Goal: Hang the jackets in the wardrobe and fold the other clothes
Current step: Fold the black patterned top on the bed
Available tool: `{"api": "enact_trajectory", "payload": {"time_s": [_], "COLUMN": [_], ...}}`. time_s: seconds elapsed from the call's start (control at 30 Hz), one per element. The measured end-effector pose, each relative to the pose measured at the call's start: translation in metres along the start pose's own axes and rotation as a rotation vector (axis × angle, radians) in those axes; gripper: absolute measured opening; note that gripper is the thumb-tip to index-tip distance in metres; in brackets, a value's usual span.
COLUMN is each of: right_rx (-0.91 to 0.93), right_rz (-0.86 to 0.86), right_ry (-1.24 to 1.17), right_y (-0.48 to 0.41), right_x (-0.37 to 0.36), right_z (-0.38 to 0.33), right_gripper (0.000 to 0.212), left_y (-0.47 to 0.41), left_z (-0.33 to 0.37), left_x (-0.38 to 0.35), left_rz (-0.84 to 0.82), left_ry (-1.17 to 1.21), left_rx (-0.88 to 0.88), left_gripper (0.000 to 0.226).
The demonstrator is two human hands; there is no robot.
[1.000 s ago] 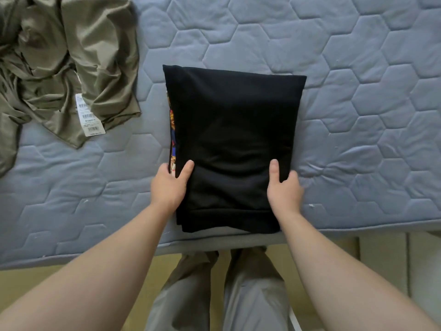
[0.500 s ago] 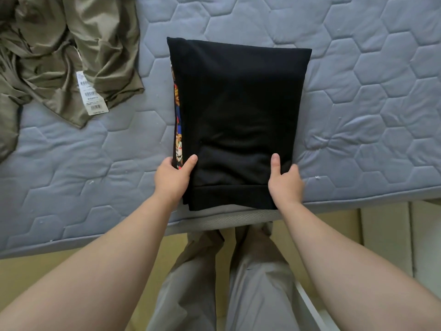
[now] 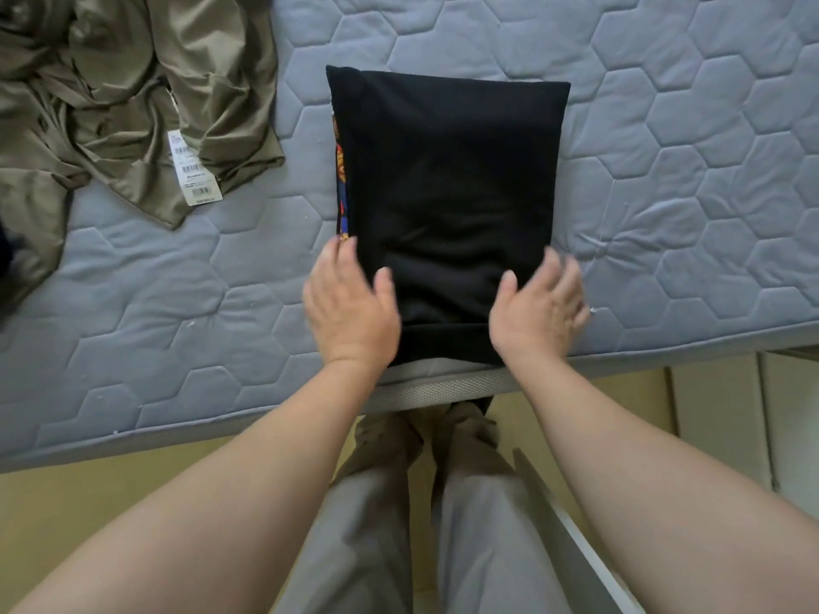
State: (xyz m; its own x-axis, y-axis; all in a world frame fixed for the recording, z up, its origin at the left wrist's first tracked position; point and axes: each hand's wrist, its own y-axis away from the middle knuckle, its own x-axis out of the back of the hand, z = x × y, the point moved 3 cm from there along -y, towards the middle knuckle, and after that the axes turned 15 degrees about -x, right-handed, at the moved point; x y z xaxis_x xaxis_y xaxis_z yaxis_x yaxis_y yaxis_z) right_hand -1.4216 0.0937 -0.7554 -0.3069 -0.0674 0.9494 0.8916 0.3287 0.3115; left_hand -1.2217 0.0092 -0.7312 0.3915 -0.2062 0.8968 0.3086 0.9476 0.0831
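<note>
where the legs (image 3: 399, 525) stand: tight against the mattress (image 3: 664, 170) edge, likely so both arms reach the work without stretching.
left hand (image 3: 350, 303): fingers straight and spread, gripping nothing; it lies along the fold's near left corner with the thumb over the cloth, seemingly to square that side.
right hand (image 3: 538, 308): also spread and loose, at the near right corner; it is blurred, so i cannot tell whether it presses or just hovers.
black fold (image 3: 447, 192): the task's thing, a neat rectangle flat on the mattress between the hands, with its near hem at the bed's edge. this looks like the last tidy-up of a finished fold.
print (image 3: 341, 183): a coloured strip peeks from the left edge, so the printed side seems tucked inside.
olive heap (image 3: 133, 104): crumpled at far left, well apart from the fold, not yet handled; whether it is a jacket i cannot tell.
tag (image 3: 195, 170): white, lying on the heap's near side.
</note>
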Motion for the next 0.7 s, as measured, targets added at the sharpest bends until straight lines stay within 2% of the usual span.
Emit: {"api": "enact_trajectory", "payload": {"time_s": [0.07,0.17,0.23,0.4,0.47,0.57,0.67,0.7], "right_rx": [0.271,0.519,0.565,0.625,0.617,0.466,0.242,0.191], "right_rz": [0.057,0.062,0.053,0.253,0.22,0.135,-0.015,-0.028], "right_ry": [-0.053,-0.012,0.073,0.075,0.087,0.163,0.203,0.198], "right_y": [-0.01,-0.033,-0.047,-0.058,-0.054,-0.043,-0.039,-0.039], "right_x": [0.003,-0.018,-0.047,-0.088,-0.086,-0.075,-0.065,-0.058], "right_z": [-0.043,-0.091,-0.096,-0.081,-0.067,-0.024,0.005,0.008], "right_gripper": [0.062,0.061,0.061,0.062,0.065,0.066,0.066,0.066], "left_y": [-0.03,-0.069,-0.081,-0.074,-0.062,-0.031,-0.004,0.001], "left_z": [0.028,0.043,0.03,-0.004,-0.017,-0.045,-0.078,-0.077], "left_x": [-0.016,-0.058,-0.088,-0.118,-0.11,-0.086,-0.061,-0.052], "left_rz": [-0.069,-0.178,-0.216,-0.094,-0.121,-0.244,-0.382,-0.373], "left_ry": [-0.068,-0.239,-0.315,-0.337,-0.34,-0.45,-0.441,-0.419], "left_rx": [-0.246,-0.423,-0.456,-0.538,-0.537,-0.457,-0.181,-0.111], "left_gripper": [0.062,0.062,0.062,0.068,0.072,0.072,0.068,0.068]}}
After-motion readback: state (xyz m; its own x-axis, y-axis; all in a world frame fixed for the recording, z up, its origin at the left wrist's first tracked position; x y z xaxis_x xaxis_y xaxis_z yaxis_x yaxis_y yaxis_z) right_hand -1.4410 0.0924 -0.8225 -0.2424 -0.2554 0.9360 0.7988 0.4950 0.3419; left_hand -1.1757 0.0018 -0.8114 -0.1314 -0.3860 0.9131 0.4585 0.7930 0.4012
